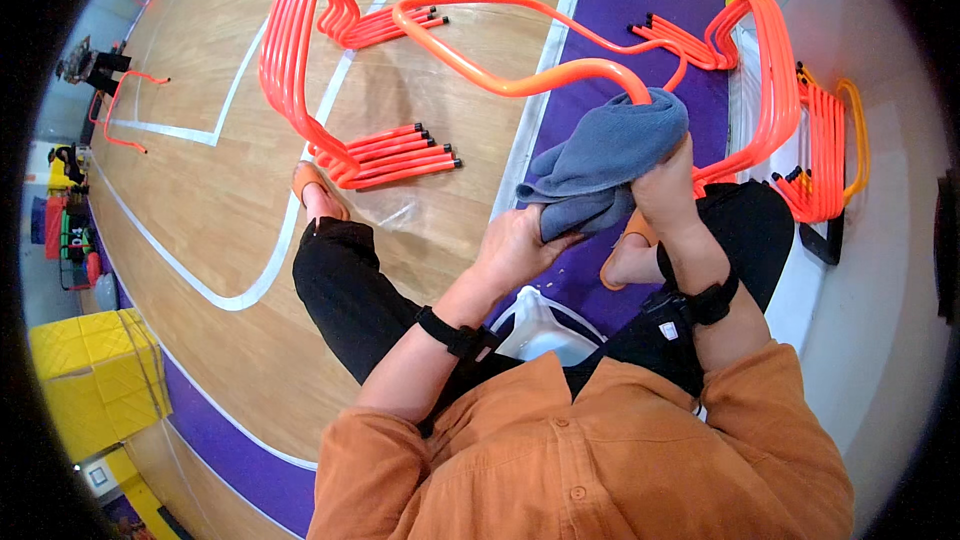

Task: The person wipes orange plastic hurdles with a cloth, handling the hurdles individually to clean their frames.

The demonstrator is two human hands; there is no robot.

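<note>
A blue-grey towel [600, 154] is bunched between my two hands. My left hand [521, 244] grips its lower folds. My right hand [667, 180] is closed around the towel where it wraps an orange hurdle [577, 75]. The curved tube of that hurdle enters the cloth from above and stretches away in front of me. The tube's part inside the towel is hidden. On the left, a nested stack of orange hurdles [285, 52] stands on the floor, its black-capped feet pointing right. Another nested stack [772, 90] rises beyond my right hand.
More orange hurdles [825, 150] and a yellow one [859, 142] stand by the wall on the right. A white plastic stool [532, 326] is between my legs. Yellow padded blocks [97, 382] lie at left. A single hurdle [116, 109] and a person [105, 67] are farther off.
</note>
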